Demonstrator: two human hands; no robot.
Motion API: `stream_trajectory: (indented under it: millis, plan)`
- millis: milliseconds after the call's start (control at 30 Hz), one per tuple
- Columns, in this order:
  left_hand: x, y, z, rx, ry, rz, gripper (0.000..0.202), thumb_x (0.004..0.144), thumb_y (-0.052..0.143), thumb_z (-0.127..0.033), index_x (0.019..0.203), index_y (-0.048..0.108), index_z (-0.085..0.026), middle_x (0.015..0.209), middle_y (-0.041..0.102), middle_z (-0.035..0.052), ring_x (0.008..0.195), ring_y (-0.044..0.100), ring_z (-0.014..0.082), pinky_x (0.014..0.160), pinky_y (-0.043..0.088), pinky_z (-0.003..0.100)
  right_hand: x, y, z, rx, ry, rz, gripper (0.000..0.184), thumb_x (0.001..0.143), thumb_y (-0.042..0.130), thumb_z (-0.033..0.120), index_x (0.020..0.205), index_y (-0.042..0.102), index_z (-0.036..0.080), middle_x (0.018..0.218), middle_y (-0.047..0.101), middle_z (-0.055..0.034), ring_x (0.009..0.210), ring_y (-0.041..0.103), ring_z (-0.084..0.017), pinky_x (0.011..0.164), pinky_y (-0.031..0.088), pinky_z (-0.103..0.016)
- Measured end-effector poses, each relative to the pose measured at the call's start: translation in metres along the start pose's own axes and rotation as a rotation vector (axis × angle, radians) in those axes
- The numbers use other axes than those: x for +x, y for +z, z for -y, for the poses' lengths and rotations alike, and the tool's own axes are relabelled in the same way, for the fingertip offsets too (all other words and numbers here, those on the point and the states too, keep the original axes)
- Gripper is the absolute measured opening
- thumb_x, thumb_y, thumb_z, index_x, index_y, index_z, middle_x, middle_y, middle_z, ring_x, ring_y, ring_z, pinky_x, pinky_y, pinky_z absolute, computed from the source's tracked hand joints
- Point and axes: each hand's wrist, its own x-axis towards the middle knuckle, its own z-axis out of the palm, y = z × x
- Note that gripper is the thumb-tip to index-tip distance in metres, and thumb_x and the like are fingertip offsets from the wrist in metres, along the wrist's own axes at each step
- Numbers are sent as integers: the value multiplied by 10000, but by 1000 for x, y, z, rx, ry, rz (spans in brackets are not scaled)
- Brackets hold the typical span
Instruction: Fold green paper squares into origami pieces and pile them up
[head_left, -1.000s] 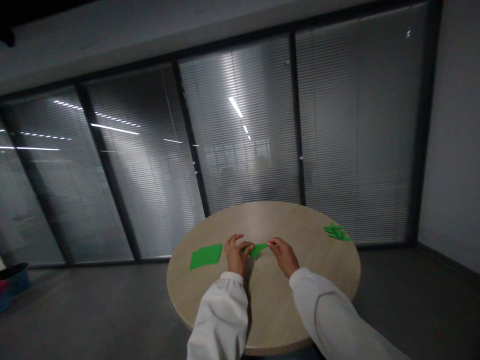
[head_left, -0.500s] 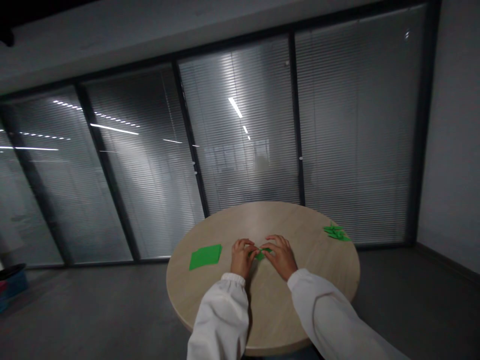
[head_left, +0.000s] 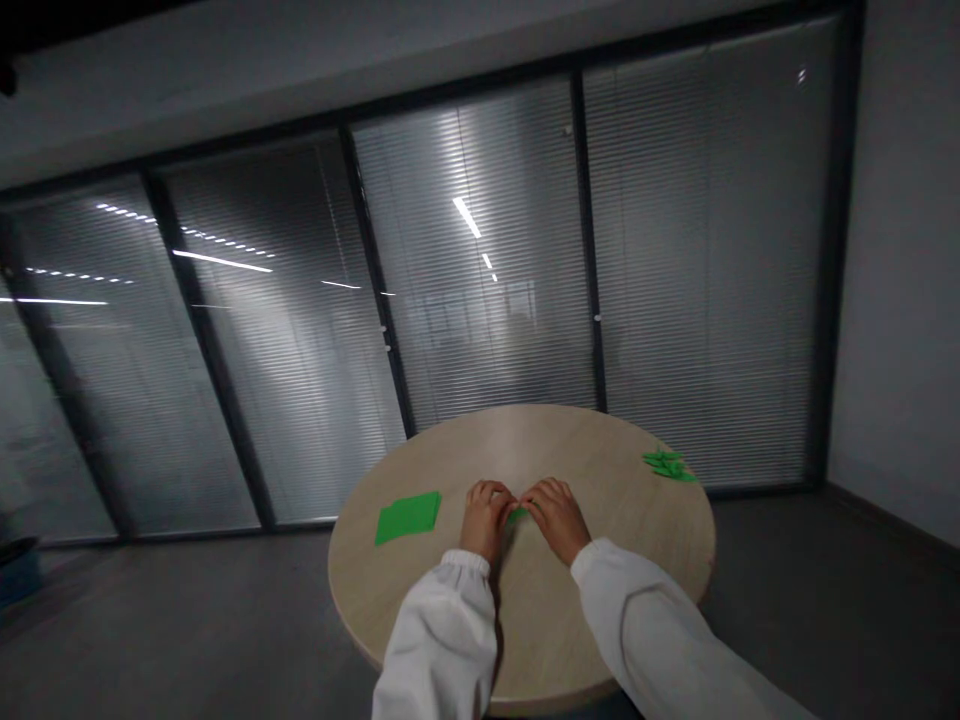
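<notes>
- While both hands lie knuckles up on the table, the left hand point(head_left: 486, 515) and the right hand point(head_left: 553, 514) are close together, and their fingertips almost meet at the middle.
- Between these fingertips is the folded green paper point(head_left: 517, 514). It lies at 3 o'clock from the left hand and at 9 o'clock from the right hand, and both are about equally near to it.
- Only a small green strip of it shows, because the fingers cover the rest. From this strip its long axis seems to go from 9 o'clock to 3 o'clock, across the person, but I cannot tell this with certainty.
- The fingers of both hands are bent, not spread, and their tips are closed on the paper and hold it down on the wood. Whether any part of it is lifted from the table, I cannot tell.
- Both forearms are in white sleeves point(head_left: 442, 640) with gathered cuffs, and they come in from 6 o'clock.
- At 9 o'clock from the left hand, apart from it, a flat green sheet point(head_left: 407, 517) lies on the table. No hand touches it.
- At about 2 o'clock from the right hand, well apart and near the far edge, there is a small pile of folded green pieces point(head_left: 670, 465).
- The round wooden table point(head_left: 525, 610) carries all these things, and behind it, at 12 o'clock, stands a glass wall with closed blinds point(head_left: 480, 280).
</notes>
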Motion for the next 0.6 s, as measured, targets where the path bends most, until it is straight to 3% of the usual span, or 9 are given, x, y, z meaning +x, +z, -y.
stream_trajectory:
  millis: [300,600]
  plan:
    - [-2,0,5,-46,-92,-109,131,844,569,-233,832,695,-199,925,630,74,922,538,228,838,421,388,1,1,-2,7,121,-50,181,940,453,248,878,621,220,896,644,-37,915,527,-201,819,360,-321]
    - [-3,2,19,-146,-332,-181,149,809,576,-240,759,704,-184,862,640,89,886,560,248,829,426,404,1,10,-25,35,296,-165,197,925,429,265,898,616,210,918,647,-63,916,539,-216,827,375,-333]
